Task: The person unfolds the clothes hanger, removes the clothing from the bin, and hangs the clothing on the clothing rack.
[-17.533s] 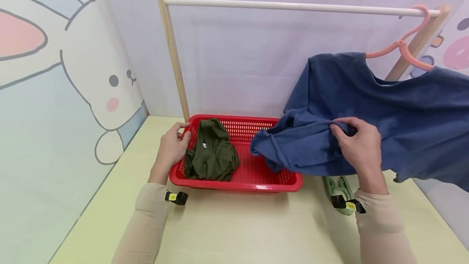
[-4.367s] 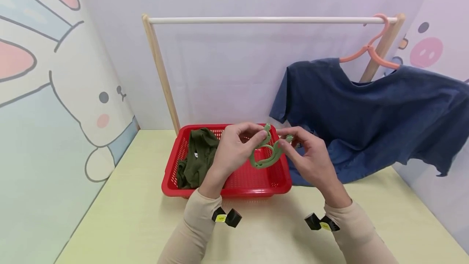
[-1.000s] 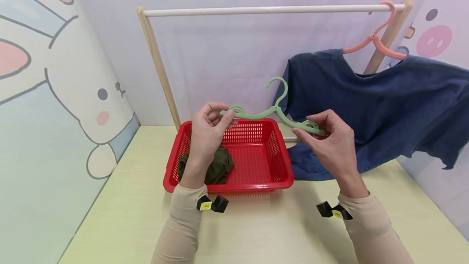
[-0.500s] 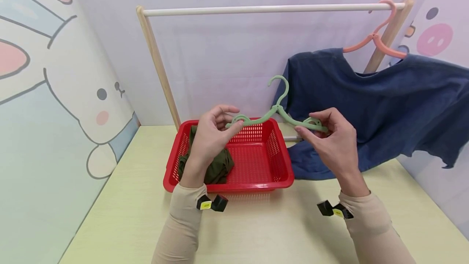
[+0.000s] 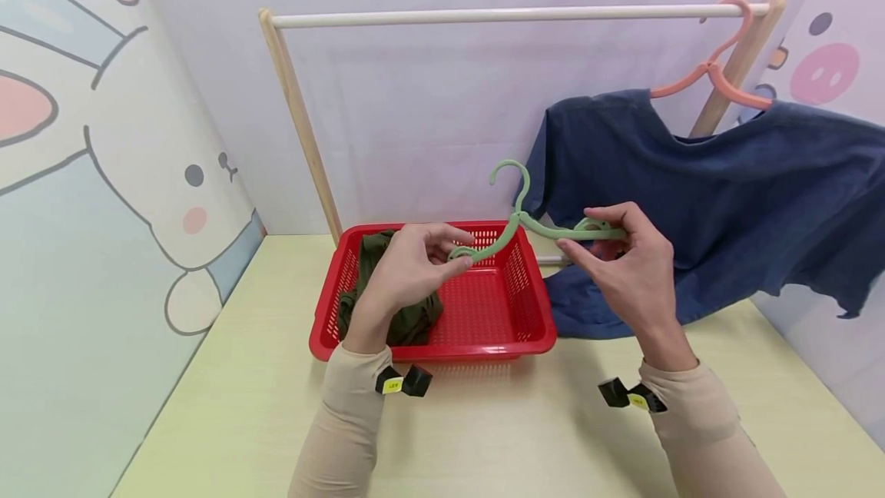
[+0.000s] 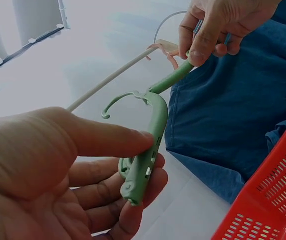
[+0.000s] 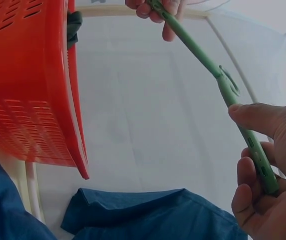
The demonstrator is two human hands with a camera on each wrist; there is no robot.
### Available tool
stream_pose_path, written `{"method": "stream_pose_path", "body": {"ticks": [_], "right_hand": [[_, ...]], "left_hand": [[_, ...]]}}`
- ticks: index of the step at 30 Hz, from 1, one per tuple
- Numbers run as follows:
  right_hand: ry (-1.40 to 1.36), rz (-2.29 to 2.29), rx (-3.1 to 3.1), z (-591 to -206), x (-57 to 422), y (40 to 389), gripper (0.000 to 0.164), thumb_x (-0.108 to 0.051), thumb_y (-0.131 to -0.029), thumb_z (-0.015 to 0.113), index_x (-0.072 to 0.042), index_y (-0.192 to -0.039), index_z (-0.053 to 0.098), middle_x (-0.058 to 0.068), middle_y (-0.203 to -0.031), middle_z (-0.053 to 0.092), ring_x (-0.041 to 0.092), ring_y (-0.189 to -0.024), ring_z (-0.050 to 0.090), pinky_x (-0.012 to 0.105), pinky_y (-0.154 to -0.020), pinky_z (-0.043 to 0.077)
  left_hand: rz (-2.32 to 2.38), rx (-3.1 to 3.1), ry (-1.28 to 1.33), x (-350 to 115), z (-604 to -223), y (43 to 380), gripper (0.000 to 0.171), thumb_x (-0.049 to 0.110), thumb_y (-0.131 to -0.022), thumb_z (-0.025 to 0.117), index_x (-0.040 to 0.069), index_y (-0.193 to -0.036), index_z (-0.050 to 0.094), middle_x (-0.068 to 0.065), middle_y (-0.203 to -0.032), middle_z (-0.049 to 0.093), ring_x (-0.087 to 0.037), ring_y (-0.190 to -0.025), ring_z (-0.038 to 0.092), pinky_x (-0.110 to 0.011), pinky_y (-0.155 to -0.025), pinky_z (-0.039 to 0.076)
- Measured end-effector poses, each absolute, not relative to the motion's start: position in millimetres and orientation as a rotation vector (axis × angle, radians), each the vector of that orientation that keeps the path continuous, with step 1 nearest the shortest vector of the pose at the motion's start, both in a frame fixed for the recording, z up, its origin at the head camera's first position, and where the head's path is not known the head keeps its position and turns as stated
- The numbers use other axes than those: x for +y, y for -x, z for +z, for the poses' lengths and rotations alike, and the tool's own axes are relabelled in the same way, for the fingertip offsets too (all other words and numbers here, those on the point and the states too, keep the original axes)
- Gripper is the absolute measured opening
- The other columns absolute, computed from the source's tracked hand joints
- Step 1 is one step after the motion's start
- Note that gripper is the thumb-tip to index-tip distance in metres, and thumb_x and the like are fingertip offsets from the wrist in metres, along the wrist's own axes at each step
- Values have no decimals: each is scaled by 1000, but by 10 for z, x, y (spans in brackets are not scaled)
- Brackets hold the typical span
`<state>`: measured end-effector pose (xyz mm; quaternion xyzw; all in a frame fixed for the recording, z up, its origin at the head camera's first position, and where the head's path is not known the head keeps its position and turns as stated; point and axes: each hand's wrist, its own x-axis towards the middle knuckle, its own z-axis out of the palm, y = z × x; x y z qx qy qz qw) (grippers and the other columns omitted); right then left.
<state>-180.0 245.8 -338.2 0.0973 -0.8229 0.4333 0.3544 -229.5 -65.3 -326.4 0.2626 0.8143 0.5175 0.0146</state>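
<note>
A green folding clothes hanger [image 5: 507, 234] is held up over the red basket, its two arms spread and its hook pointing up. My left hand [image 5: 409, 267] pinches the end of one arm between thumb and fingers, as the left wrist view shows close up on the hanger [image 6: 155, 120]. The other arm's end is gripped by my right hand [image 5: 629, 267], the thumb lying along the hanger [image 7: 253, 145] in the right wrist view. A crumpled dark green garment [image 5: 418, 317] lies in the left part of the basket, partly hidden behind my left hand.
The red basket [image 5: 470, 351] stands on the pale yellow table [image 5: 484, 436]. Behind it rises a rack with a white rail [image 5: 442, 18] and wooden posts. A blue T-shirt [image 5: 664, 198] hangs at the right end on a pink hanger [image 5: 719, 79], its hem reaching the table.
Earlier my right hand held the blue shirt; later both hands held the green hanger folded, then spread. In the last half second my left hand lowered its end and moved right, tilting the hanger.
</note>
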Motion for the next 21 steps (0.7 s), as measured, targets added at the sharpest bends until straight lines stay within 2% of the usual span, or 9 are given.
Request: {"method": "stream_pose_path", "body": {"ticks": [3, 7, 10, 14, 16, 21], "right_hand": [[-269, 1130, -2125, -3378, 2446, 1800, 60, -2, -83, 98, -8, -137, 72, 3, -116, 76, 14, -80, 63, 12, -76, 55], [-310, 1123, -2139, -3377, 2409, 1803, 58, -2, -84, 98, -6, -136, 72, 4, -119, 76, 16, -86, 65, 12, -80, 54], [-353, 1102, -2162, -3395, 2368, 1805, 57, -2, -82, 98, -5, -133, 71, 4, -117, 76, 15, -88, 66, 13, -81, 55], [-402, 1069, -2202, -3423, 2326, 1811, 58, -1, -81, 99, -4, -131, 69, 5, -113, 75, 12, -87, 66, 13, -81, 56], [-415, 1065, -2228, -3428, 2321, 1813, 57, -1, -81, 99, -5, -129, 69, 5, -112, 74, 11, -87, 66, 12, -81, 56], [-432, 1048, -2307, -3418, 2345, 1803, 41, -4, -92, 91, -7, -128, 73, 5, -111, 74, 16, -88, 64, 11, -80, 55]], "left_hand": [[1563, 2559, -850, -646, -3275, 2298, 30, 15, -99, 85, 12, -129, 83, -2, -97, 77, -21, -81, 69, -34, -76, 61], [1526, 2554, -894, -614, -3295, 2297, 26, 17, -101, 83, 15, -127, 84, -2, -95, 74, -19, -73, 60, -33, -70, 53], [1550, 2531, -915, -568, -3312, 2302, 20, 20, -103, 82, 15, -122, 85, 1, -98, 77, -16, -78, 65, -34, -73, 56], [1605, 2545, -917, -521, -3324, 2306, 17, 21, -102, 82, 14, -118, 85, 3, -102, 80, -17, -92, 75, -37, -83, 63], [1620, 2568, -895, -520, -3323, 2305, 17, 21, -101, 84, 14, -117, 86, 4, -101, 80, -18, -93, 75, -39, -83, 64], [1610, 2610, -844, -563, -3312, 2312, 15, 20, -100, 86, 16, -114, 87, 4, -98, 79, -20, -92, 74, -41, -81, 63]]}}
